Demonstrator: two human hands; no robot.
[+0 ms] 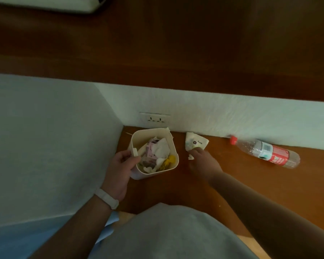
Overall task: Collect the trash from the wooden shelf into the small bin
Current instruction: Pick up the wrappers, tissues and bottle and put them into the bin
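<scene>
A small cream bin (171, 144) stands in the left corner of the wooden shelf (232, 180), holding crumpled tissues, pink packaging and something yellow. My left hand (123, 165) grips the bin's near-left rim. A white printed wrapper (195, 143) lies just right of the bin against the wall. My right hand (204, 161) rests at its near edge, fingers curled over a small white scrap (190, 157). An empty clear plastic bottle (266, 151) with a red cap and red label lies on its side further right.
White walls close the shelf at the back and left; a power socket (154, 119) sits on the back wall above the bin. A dark wooden ledge (176, 53) overhangs above. My grey-clothed body (166, 232) is at the shelf's front edge.
</scene>
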